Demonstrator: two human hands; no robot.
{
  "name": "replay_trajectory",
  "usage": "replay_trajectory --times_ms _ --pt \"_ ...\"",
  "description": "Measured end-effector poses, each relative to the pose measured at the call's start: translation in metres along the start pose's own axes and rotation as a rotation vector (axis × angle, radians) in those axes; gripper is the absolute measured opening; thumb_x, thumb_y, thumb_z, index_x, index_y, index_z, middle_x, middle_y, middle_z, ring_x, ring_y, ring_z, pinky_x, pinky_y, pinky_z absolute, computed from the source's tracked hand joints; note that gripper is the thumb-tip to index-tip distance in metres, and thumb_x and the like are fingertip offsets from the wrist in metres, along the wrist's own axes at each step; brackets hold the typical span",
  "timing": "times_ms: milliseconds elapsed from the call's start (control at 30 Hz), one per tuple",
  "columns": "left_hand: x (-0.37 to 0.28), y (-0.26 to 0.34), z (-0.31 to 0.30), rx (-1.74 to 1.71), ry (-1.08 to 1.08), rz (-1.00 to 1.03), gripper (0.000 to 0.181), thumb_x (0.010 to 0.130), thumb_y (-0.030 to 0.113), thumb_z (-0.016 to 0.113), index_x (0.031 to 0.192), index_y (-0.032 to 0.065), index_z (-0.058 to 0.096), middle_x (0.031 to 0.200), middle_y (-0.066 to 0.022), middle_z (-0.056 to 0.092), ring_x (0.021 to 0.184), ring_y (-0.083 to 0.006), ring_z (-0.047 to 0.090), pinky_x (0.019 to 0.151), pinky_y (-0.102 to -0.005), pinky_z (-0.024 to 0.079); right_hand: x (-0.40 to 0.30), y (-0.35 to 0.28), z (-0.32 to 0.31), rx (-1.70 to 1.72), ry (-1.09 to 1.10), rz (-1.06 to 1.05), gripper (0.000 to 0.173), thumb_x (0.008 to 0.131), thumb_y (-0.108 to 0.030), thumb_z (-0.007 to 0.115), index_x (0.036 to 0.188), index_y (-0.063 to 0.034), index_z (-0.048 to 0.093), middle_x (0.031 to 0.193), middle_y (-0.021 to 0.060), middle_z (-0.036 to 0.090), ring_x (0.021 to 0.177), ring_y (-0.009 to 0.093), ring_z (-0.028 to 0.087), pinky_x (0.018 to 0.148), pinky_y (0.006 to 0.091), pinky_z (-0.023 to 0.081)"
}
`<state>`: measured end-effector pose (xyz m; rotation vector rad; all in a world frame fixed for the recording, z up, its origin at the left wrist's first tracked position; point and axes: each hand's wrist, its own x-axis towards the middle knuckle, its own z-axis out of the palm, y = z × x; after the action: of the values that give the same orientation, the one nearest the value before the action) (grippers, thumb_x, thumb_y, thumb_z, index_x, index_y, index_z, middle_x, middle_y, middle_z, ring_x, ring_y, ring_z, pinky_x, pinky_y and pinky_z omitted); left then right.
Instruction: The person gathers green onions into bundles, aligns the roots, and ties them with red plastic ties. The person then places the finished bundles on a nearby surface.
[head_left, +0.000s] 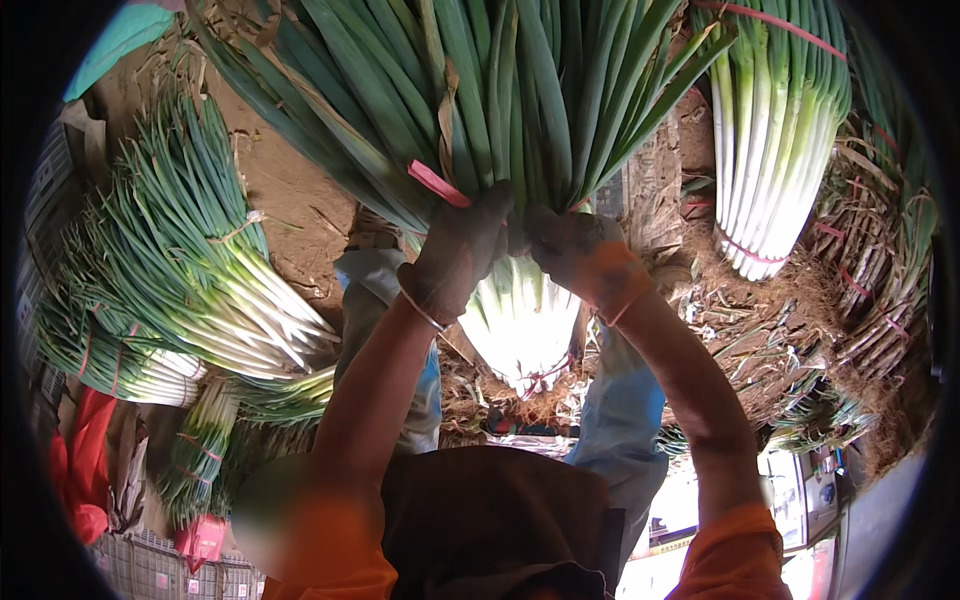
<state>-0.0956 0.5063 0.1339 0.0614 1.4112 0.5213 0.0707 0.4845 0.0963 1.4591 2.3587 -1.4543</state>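
A large bundle of long green onions (517, 315) stands upright before me, white stems and roots down, leaves fanning out above. My left hand (466, 251), in a dark soiled glove, presses against the front of it. A red tie strip (439, 184) sticks out above these fingers, pinched in them. Close beside it, my right hand (581, 251) wears a dark glove with an orange back. Its fingers are bent around the same strip, which shows again just past them at the bundle's right side. The fingertips hide where the strip's ends meet. Another band circles the stems near the roots.
A tied onion bundle (780, 150) stands at the right, near stacked bundles with dry roots (862, 277). More thinner onions (232, 277) lie at the left. Trimmings (750, 345) litter the floor. Plastic crates (135, 562) and a red bag (90, 450) are at lower left.
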Motion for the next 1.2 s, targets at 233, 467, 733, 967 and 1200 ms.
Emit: replay_trajectory --times_ms 233,467,733,967,1200 --pt "0.000 -0.003 -0.003 0.088 0.004 -0.042 0.039 0.089 0.041 0.062 0.061 0.0143 0.056 0.049 0.0029 0.049 0.038 -0.0051 0.034 0.039 -0.0214 0.025 -0.012 0.000 0.018 -0.034 0.396 -0.007 0.014 0.081 -0.018 0.064 0.093 -0.0131 0.057 0.073 0.0091 0.064 0.067 0.026 0.066 0.056 0.0362 0.052" --pt "-0.009 -0.002 -0.001 0.056 0.016 0.002 0.040 0.089 0.041 0.061 0.061 0.0122 0.059 0.052 0.0023 0.052 0.042 -0.0046 0.037 0.043 -0.0215 0.026 -0.014 0.004 0.028 0.025 0.415 0.081 0.011 0.084 -0.017 0.059 0.090 -0.0131 0.051 0.073 0.0057 0.060 0.068 0.023 0.064 0.053 0.0320 0.048" --pt "-0.005 -0.008 -0.002 0.055 0.060 0.044 0.039 0.090 0.039 0.061 0.062 0.0117 0.059 0.055 0.0021 0.053 0.043 -0.0063 0.040 0.043 -0.0222 0.027 -0.020 -0.004 0.035 0.302 0.232 0.172 0.007 0.084 -0.004 0.058 0.090 -0.0067 0.058 0.080 0.0063 0.061 0.076 0.019 0.065 0.057 0.0297 0.051" --pt "-0.004 -0.005 -0.008 0.085 0.017 0.040 0.039 0.089 0.040 0.061 0.063 0.0119 0.057 0.054 0.0021 0.052 0.043 -0.0066 0.040 0.043 -0.0222 0.028 -0.035 -0.051 0.038 1.321 0.231 0.740 0.013 0.088 -0.017 0.064 0.090 -0.0067 0.056 0.064 0.0042 0.055 0.044 0.014 0.054 0.038 0.0290 0.046" --pt "-0.008 -0.002 0.006 0.113 0.095 0.030 0.041 0.091 0.039 0.059 0.062 0.0102 0.055 0.054 0.0007 0.051 0.044 -0.0072 0.041 0.044 -0.0232 0.030 -0.026 -0.027 0.029 0.301 0.212 0.318 0.030 0.089 -0.027 0.062 0.112 -0.0081 0.060 0.094 0.0157 0.067 0.081 0.029 0.066 0.065 0.0389 0.053"
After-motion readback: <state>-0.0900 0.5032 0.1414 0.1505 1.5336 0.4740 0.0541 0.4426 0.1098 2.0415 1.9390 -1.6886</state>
